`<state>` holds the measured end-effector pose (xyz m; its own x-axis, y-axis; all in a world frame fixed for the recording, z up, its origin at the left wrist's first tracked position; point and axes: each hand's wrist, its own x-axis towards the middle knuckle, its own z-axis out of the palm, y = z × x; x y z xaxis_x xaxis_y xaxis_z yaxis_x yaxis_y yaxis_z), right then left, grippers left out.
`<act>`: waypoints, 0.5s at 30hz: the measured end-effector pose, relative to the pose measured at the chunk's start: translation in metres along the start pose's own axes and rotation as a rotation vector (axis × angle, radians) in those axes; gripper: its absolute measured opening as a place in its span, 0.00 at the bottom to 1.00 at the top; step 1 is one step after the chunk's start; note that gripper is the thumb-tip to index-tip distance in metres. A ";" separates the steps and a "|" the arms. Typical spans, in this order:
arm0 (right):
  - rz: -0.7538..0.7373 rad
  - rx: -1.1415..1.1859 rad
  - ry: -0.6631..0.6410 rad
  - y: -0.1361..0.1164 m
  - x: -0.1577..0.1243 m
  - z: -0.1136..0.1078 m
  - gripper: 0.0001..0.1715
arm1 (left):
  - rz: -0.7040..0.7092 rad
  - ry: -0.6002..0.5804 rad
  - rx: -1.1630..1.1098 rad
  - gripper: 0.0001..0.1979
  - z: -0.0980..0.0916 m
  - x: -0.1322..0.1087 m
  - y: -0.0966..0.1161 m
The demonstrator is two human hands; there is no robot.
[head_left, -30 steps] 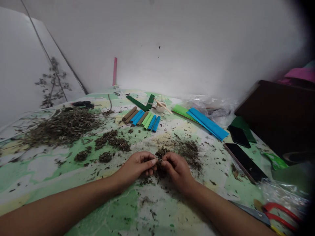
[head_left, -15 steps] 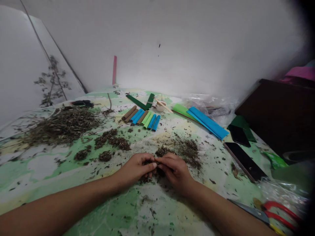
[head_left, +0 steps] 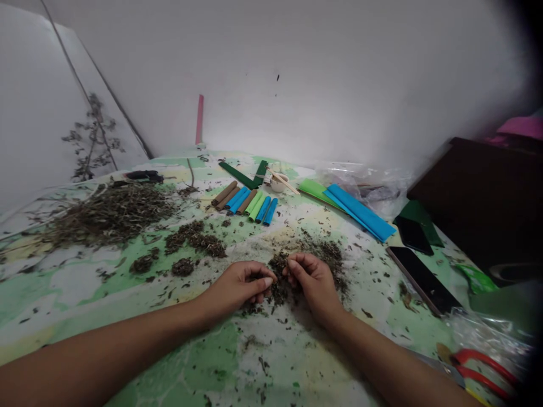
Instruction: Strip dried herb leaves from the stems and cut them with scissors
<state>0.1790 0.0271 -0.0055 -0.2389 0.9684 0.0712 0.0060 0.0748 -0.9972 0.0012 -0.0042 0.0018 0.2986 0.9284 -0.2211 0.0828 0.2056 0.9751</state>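
My left hand (head_left: 244, 287) is closed, thumb against curled fingers, with dark dried leaf bits showing at the fingertips. To its right, my right hand (head_left: 311, 280) pinches at some crumbled dried leaves, its thumb and forefinger pressed together. A small gap separates the two hands. Between and just behind them lies a heap of crumbled dried leaves (head_left: 279, 263), partly hidden by the fingers. Finer dark crumbs (head_left: 333, 254) spread out beyond my right hand. Several rolled paper tubes (head_left: 246, 202) in brown, blue and light green lie in a row further back.
Dried stalks (head_left: 114, 215) are piled at left, with small leaf clumps (head_left: 195, 238) nearer. Behind stand a small cup (head_left: 279, 182) with a stick across it and green strips (head_left: 237, 174). At right lie blue folded paper (head_left: 360, 213), phones (head_left: 424, 280) and red-handled scissors (head_left: 483, 362).
My hands, touching at the fingertips before, have come apart. The right one has moved slightly right and up toward the leaf heap; the left has barely moved.
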 end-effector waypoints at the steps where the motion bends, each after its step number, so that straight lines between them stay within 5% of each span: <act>1: -0.012 -0.021 -0.013 0.000 -0.001 0.001 0.11 | -0.001 0.000 -0.004 0.15 0.000 0.000 0.000; 9: -0.264 -0.423 -0.122 -0.003 -0.012 0.004 0.08 | 0.042 -0.008 -0.021 0.10 0.005 0.000 0.005; 15: -0.290 -0.460 -0.150 -0.005 -0.012 0.006 0.09 | 0.060 -0.011 0.016 0.07 0.006 -0.003 0.008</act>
<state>0.1758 0.0140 -0.0019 -0.4290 0.8509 0.3031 0.3345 0.4614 -0.8217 0.0066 -0.0075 0.0097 0.3137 0.9355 -0.1623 0.0797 0.1444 0.9863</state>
